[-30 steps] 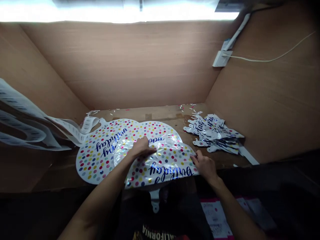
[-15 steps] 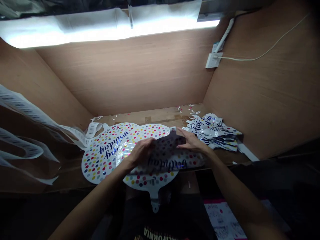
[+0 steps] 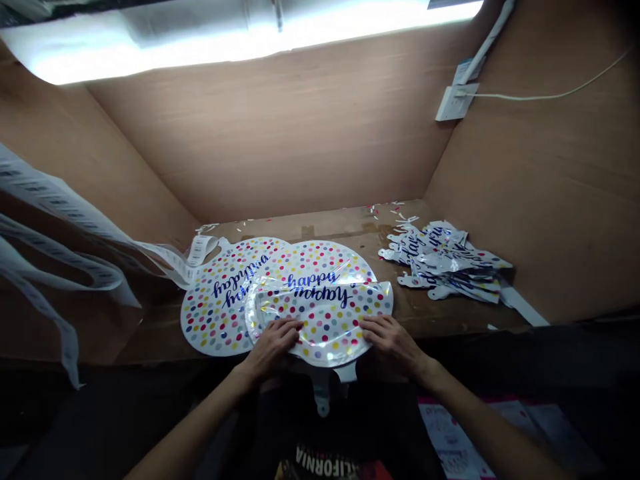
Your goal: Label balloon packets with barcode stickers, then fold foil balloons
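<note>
A flat foil balloon (image 3: 320, 310) with coloured dots and blue "happy" lettering lies folded over at the table's near edge. My left hand (image 3: 273, 340) presses its near left part with fingers curled on the foil. My right hand (image 3: 387, 337) rests on its near right edge, fingers bent over it. The balloon's white neck (image 3: 323, 393) hangs over the table edge between my arms. A second dotted balloon (image 3: 225, 293) lies flat under it to the left.
A pile of folded balloons (image 3: 445, 263) sits at the right by the wooden wall. Strips of barcode labels (image 3: 75, 227) hang in from the left. Paper scraps (image 3: 395, 213) dot the table's back. A wall socket (image 3: 453, 103) with a cable is up right.
Both hands have come back from the balloon's far side to its near edge. The top half is now folded down, showing "happy" doubled at the fold.
</note>
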Available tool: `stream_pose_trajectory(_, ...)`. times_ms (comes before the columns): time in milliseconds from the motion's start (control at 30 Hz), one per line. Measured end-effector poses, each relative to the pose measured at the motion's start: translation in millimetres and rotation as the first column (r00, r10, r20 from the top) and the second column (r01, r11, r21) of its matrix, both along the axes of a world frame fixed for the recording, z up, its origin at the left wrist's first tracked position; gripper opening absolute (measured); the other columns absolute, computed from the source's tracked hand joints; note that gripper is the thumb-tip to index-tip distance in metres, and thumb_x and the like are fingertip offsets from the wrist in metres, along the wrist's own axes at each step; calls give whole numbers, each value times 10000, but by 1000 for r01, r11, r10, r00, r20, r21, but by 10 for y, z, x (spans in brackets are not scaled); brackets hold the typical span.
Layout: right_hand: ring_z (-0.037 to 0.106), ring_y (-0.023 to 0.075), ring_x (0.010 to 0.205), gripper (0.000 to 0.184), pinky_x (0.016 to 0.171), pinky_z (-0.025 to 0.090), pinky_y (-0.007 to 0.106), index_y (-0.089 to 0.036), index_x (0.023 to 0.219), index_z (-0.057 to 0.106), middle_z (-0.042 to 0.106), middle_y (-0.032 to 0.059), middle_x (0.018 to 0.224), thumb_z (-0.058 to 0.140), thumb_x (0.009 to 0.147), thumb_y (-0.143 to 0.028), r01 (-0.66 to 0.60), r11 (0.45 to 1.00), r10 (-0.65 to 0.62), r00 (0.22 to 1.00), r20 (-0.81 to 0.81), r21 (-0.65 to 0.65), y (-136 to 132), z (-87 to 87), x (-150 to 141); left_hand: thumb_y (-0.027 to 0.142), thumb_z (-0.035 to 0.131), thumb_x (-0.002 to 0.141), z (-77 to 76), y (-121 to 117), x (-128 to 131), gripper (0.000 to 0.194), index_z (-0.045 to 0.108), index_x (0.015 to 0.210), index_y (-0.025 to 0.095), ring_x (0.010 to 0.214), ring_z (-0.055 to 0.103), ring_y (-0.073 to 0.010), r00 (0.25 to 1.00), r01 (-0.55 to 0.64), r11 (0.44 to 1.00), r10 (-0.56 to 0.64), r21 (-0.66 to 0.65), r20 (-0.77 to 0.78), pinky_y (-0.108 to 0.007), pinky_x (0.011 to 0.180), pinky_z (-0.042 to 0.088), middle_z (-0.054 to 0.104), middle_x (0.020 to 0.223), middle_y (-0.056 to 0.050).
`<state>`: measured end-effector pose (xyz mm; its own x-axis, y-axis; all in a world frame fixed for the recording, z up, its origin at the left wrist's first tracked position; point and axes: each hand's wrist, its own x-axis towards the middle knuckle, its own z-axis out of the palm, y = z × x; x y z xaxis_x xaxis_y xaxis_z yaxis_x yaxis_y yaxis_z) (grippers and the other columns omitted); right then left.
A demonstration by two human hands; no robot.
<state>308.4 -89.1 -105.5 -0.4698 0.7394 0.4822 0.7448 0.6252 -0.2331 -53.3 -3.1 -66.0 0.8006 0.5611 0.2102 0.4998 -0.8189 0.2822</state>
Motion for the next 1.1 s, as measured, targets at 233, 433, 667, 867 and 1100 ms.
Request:
stream_pose_trajectory(233, 718, 250, 776, 302, 685, 458, 302, -185, 992, 659, 746, 114, 851, 472, 1075, -408, 629, 688, -598, 774, 208, -362, 497, 207, -79, 277, 562, 921, 505, 708, 302, 182, 699, 841, 187, 947, 710, -306, 795, -571, 778, 447, -260, -410, -372, 843, 503, 758, 944, -152)
stream_pose_trajectory(433, 733, 279, 834, 297, 722, 470, 322, -195, 1029, 664, 756, 121, 889, 493, 1064, -434, 623, 702, -537, 781, 320, -344, 583, 257, -119, 328, 826, 675, 690, 1094, 1021, 370, 693, 995, 197, 1077, 666, -335, 849, -489, 797, 342, -355, -403, -337, 834, 496, 749, 1072, -158)
stream_pose_trajectory(667, 645, 336, 1068, 443, 958, 507, 459, -183, 1082, 620, 686, 183, 1107, 555, 986, -610, 663, 681, -722, 537, -437, -311, 296, 274, -38, 356, 702, 790, 726, 937, 1236, 192, 691, 867, 181, 595, 608, -155, 965, -256, 645, 121, -720, -234, -246, 565, 450, 682, 723, -9)
stream_pose_trajectory(867, 672, 214, 718, 573, 587, 534, 306, -198, 1163, 592, 722, 66, 927, 759, 832, -635, -401, 652, -614, 218, -758, -643, 325, 394, -586, 481, 799, 779, 770, 394, 1020, 397, 659, 935, 144, 623, 611, -142, 813, 128, 297, 515, -946, 271, -247, 598, 493, 679, 769, -25)
stream_pose_trajectory(1100, 721, 214, 787, 503, 779, 593, 367, -238, 1198, 643, 766, 47, 977, 851, 790, -446, -607, 541, -619, 181, -764, -582, 316, 756, -523, 504, 803, 794, 730, 43, 855, 392, 711, 881, 134, 688, 652, -186, 776, 68, 332, 576, -941, 259, -282, 638, 520, 715, 782, -64)
